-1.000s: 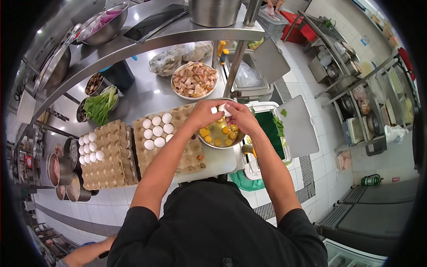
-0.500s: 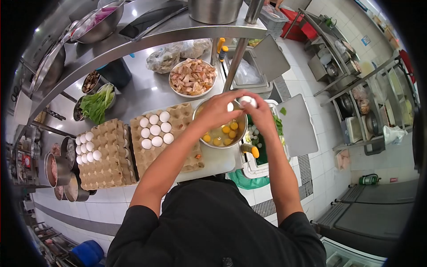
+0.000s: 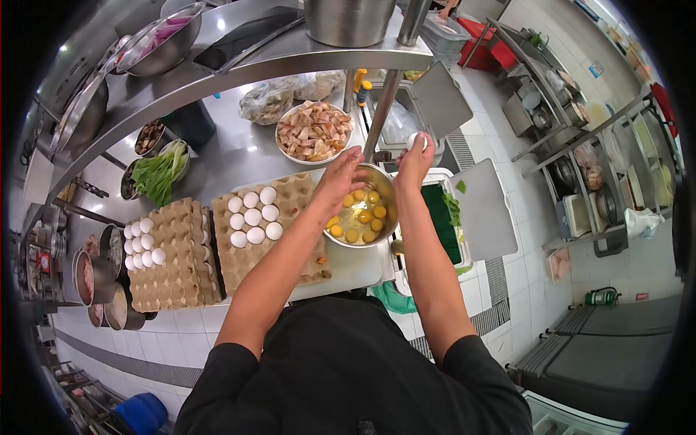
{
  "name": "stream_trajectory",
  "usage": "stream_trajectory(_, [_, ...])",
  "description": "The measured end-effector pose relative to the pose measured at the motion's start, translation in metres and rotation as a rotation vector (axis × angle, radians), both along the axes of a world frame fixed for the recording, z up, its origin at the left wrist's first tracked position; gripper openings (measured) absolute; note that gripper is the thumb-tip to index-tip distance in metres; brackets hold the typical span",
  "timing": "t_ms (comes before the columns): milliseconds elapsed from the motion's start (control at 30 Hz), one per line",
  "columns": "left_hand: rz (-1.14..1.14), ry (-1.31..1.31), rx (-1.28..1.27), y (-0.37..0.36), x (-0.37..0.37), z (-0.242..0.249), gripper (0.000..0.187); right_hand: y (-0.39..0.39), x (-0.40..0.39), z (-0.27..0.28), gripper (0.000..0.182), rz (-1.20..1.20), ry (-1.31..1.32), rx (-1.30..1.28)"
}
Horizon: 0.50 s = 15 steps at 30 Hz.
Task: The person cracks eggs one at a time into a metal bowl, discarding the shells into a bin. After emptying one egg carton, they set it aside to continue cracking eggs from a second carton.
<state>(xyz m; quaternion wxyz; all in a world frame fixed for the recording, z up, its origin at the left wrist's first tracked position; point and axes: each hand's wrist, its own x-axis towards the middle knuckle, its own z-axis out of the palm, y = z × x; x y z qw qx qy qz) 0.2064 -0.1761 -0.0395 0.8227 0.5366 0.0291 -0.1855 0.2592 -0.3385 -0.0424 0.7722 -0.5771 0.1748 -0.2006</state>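
Observation:
A metal bowl (image 3: 390, 220) holds several cracked eggs with whole yolks. My left hand (image 3: 338, 176) hovers over its left rim with fingers apart and nothing in them. Just beyond the bowl's upper right rim, my right hand (image 3: 416, 165) is closed on a white eggshell (image 3: 412, 141). Left of the bowl, a cardboard egg tray (image 3: 293, 190) carries several white eggs (image 3: 252, 217). Farther left is a stack of trays (image 3: 168, 285) with more eggs on top. The bowl stands at the edge of a white board (image 3: 355, 270).
Behind the bowl is a bowl of cut meat (image 3: 313, 132), beside plastic bags (image 3: 267, 100). Leafy greens (image 3: 160, 171) lie at the left. A metal shelf (image 3: 246, 56) crosses above the counter. Open-lidded bins (image 3: 484, 210) stand at the right. A person's arm shows at the top.
My hands have moved apart. The left went left and opened; the right moved up and slightly right with the shell, uncovering the bowl. The bin below my right hand shows different contents.

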Motion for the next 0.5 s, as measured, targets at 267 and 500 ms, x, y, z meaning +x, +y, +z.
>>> stream_trajectory(267, [0.006, -0.354, 0.407, 0.015, 0.008, -0.003, 0.05, 0.008, -0.013, 0.007, 0.032, 0.407, 0.132, 0.189])
stream_trajectory(500, [-0.275, -0.472, 0.517, 0.026, 0.014, 0.011, 0.046, -0.006, -0.062, 0.017, 0.03, 0.822, 0.18, 0.142])
